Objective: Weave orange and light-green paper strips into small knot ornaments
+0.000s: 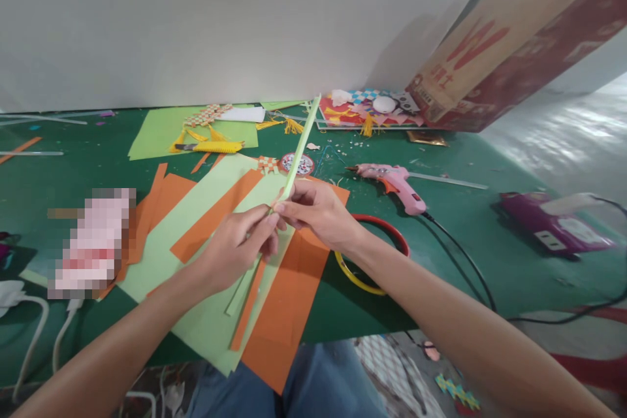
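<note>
A narrow light-green paper strip (302, 140) rises from my fingers, slanting up to the right. My right hand (316, 206) pinches it near its lower part. Right beside it, my left hand (247, 235) has its thumb and fingertips closed on the strip's lower end. Below my left hand show an orange strip (249, 313) and a thin green strip; whether they hang from the fingers or lie on the paper, I cannot tell. Under both hands are light-green sheets (196, 313) and orange sheets (279, 333) of paper.
A pink glue gun (392, 179) lies on the green table (455, 235), its cord trailing right. Nearby are tape rings (405, 241), a yellow cutter (210, 146), a purple pack (556, 225), and a paper bag (490, 46). At left sits a blurred-out object (93, 248) with a cable.
</note>
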Tool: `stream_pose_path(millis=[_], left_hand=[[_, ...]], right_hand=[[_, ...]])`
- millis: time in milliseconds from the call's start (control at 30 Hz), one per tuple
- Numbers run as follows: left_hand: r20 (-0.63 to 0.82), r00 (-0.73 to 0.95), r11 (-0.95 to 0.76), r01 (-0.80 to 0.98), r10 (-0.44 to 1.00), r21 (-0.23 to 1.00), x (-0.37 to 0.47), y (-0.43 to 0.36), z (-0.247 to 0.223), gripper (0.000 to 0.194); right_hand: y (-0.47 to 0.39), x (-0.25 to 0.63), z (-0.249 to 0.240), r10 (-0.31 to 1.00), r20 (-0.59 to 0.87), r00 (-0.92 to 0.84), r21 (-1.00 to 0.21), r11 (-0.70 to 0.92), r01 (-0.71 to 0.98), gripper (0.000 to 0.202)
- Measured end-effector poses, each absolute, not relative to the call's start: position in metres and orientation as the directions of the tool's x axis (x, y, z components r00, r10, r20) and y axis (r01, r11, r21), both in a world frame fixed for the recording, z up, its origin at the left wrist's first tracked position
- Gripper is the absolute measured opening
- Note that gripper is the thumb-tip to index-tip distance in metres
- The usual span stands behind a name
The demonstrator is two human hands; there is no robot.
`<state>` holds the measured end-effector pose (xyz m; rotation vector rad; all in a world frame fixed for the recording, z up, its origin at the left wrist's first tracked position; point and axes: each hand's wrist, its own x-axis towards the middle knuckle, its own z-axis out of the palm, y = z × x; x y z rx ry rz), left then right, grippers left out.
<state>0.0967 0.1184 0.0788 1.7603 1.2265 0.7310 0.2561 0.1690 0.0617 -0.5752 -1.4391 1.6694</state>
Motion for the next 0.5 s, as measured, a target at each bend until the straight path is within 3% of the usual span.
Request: stream_pose_path(millis=[300,500], left_hand=[[-0.027,0.381,-0.109,0.331,0.924,0.937,0.0975,0.1185,0.0807,0.031],[-0.028,0.347,-0.12,0.398,0.937,0.909,0.0979,0.1189,0.0802,0.031]], right_hand=[[0.1688,0.2568,0.0625,0.816,0.182,-0.549,-0.957,0.019,-0.289,0.029],[0.1689,0.2569,0.0615,0.817,0.198,-0.542,-0.957,0.041,-0.288,0.027]])
